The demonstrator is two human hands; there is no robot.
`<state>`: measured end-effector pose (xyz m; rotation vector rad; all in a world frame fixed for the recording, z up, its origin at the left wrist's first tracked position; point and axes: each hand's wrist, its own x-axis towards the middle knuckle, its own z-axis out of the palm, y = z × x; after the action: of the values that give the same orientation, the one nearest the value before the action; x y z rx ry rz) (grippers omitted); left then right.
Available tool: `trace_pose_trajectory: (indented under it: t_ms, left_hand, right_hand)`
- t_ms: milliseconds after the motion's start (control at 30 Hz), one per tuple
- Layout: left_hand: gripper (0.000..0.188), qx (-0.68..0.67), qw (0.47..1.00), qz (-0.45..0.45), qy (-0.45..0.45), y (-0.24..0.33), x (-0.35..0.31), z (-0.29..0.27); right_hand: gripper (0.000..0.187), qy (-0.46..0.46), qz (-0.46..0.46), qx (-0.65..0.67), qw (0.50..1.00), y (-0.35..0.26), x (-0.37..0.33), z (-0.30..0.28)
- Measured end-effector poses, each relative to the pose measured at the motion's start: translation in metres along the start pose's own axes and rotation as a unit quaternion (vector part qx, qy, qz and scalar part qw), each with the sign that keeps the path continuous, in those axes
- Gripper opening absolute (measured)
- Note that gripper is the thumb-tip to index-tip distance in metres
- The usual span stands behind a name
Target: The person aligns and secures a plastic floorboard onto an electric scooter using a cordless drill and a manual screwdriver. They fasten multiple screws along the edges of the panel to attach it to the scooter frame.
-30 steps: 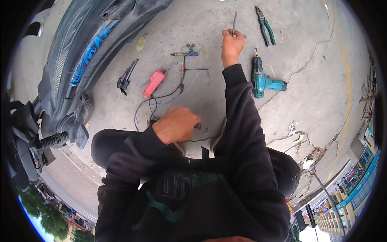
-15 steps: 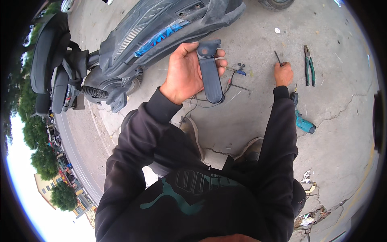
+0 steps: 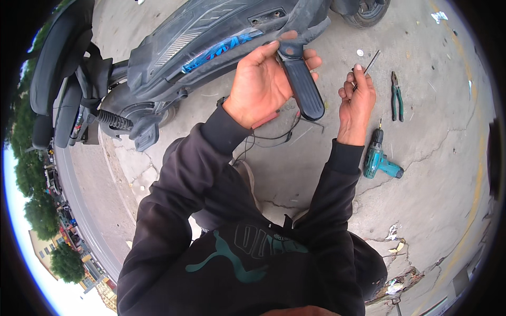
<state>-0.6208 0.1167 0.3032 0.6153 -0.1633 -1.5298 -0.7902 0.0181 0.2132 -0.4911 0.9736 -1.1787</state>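
Observation:
My left hand [image 3: 255,87] is closed round the upper end of a black scooter footrest [image 3: 305,92], its ribbed, rounded end pointing down and to the right. The thumb lies near its top, and several fingertips show past its right edge. To the right, my right hand [image 3: 356,105] is raised, palm partly turned up, pinching a thin dark metal rod [image 3: 373,61] that slants up to the right. The rod's lower end is hidden in the fingers. Beyond my left hand stands a grey-black scooter [image 3: 174,58] with a blue decal on its side.
Green-handled pliers [image 3: 397,100] and a teal cordless drill [image 3: 377,158] lie on the cracked concrete at the right. Dark cables [image 3: 271,138] and a bent metal rod [image 3: 314,124] lie below the footrest. A small white disc [image 3: 360,52] lies beyond my right hand.
My left hand and the footrest have shifted right and slightly tilted. My right hand has come up and left from near the ground, turning the rod to slant up to the right.

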Motion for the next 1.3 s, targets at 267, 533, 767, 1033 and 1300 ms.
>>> trace_pose_trajectory:
  t_ms: [267, 533, 767, 1033, 1300]
  left_hand:
    - [0.056, -0.193, 0.974, -0.008, -0.117, 0.027, -0.017, -0.01]
    - [0.053, -0.057, 0.996, 0.038, 0.049, 0.017, -0.026, 0.003]
    - [0.052, -0.063, 0.998, 0.016, 0.005, 0.014, -0.028, -0.001]
    - [0.051, -0.119, 0.989, 0.081, -0.044, 0.015, -0.025, -0.002]
    - [0.053, -0.115, 0.985, 0.126, -0.036, 0.013, -0.025, 0.005]
  right_hand:
    - [0.021, -0.071, -0.021, 0.053, 0.996, -0.018, -0.092, 0.078]
    - [0.023, -0.162, -0.071, 0.005, 0.984, -0.021, -0.107, 0.083]
    - [0.023, -0.17, -0.085, -0.071, 0.979, -0.018, -0.095, 0.077]
    - [0.023, -0.086, -0.128, -0.033, 0.987, -0.014, -0.094, 0.079]
    - [0.028, -0.022, -0.328, -0.08, 0.941, -0.042, -0.137, 0.083]
